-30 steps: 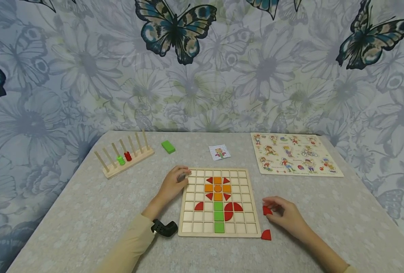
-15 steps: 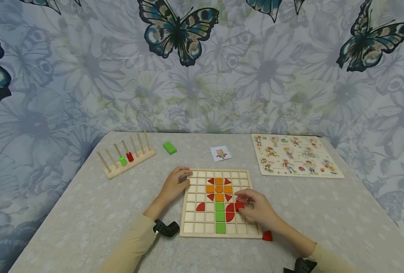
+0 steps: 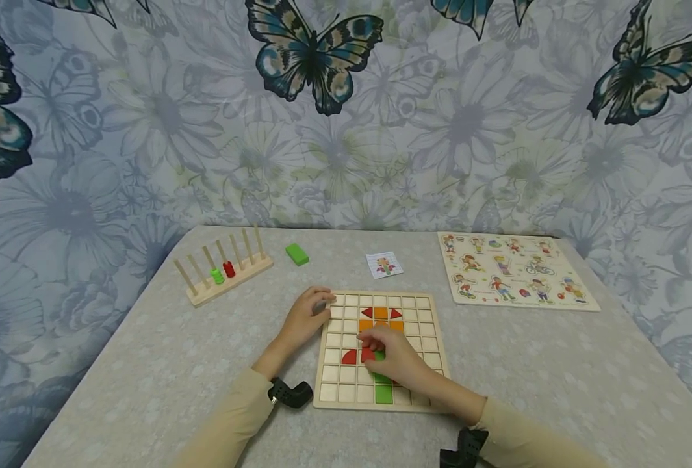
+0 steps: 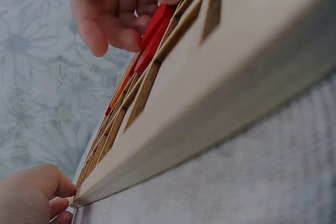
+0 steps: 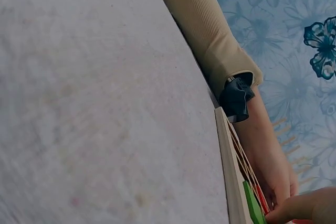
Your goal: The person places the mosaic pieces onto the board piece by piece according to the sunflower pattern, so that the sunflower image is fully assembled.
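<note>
My right hand (image 3: 401,361) reaches over the wooden grid board (image 3: 354,408) and pinches a red quarter-circle tile (image 3: 367,355) between thumb and fingers, close over a cell left of the green square tiles (image 3: 384,394). Beside it another red quarter-circle tile (image 3: 349,357) lies in its cell. In the left wrist view the pinched tile (image 4: 156,24) appears tilted beside that one. Orange squares (image 3: 381,312) and red triangles (image 3: 396,314) fill cells higher up. The right hand hides the tiles in the middle and right. My left hand (image 3: 305,318) holds the board's far left corner, fingers curled at the edge.
Behind the board lies a small picture card (image 3: 384,265). A peg stand (image 3: 229,283) with green and red rings stands back left, near a green block (image 3: 297,254). A puzzle board with printed children (image 3: 521,270) lies back right.
My right hand picked up a red quarter-circle tile right of the board and carried it left across to the cell beside the green column. The left hand stays at the corner.
</note>
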Tool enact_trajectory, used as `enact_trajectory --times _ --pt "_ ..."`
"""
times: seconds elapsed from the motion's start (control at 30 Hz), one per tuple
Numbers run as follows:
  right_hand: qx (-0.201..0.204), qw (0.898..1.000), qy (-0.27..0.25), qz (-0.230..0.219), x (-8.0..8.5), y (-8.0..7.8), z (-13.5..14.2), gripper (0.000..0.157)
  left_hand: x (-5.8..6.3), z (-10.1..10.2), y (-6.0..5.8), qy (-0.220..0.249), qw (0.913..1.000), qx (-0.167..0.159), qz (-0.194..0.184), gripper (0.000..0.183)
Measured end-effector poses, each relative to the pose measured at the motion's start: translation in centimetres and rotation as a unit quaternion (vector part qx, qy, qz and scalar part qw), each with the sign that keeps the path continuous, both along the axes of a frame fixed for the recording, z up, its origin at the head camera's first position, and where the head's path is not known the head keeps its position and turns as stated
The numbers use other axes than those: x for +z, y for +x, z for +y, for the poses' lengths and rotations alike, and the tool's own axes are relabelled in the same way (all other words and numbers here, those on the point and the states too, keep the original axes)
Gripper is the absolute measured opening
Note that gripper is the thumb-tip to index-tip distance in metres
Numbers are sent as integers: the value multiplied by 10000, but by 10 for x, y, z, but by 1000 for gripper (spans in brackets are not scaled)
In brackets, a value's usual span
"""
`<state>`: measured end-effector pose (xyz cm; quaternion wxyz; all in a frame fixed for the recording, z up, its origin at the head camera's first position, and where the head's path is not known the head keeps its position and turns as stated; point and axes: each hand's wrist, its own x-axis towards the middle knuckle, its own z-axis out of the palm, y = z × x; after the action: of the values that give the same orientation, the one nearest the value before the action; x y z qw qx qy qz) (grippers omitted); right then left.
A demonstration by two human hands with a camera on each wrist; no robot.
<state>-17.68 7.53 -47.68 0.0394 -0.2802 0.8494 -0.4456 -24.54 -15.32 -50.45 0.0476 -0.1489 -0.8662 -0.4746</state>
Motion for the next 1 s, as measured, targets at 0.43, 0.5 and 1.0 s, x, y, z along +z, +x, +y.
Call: enact_trajectory --times 0.43,0.5,1.0 --pt "255 9995 17 197 4 3 10 31 0 3 -1 7 10000 11 -76 26" --pt "240 9991 -48 335 5 4 21 29 0 4 -1 7 10000 22 -82 26" --pt "-237 9993 144 243 3 53 139 34 -2 1 -5 -144 9999 41 62 27"
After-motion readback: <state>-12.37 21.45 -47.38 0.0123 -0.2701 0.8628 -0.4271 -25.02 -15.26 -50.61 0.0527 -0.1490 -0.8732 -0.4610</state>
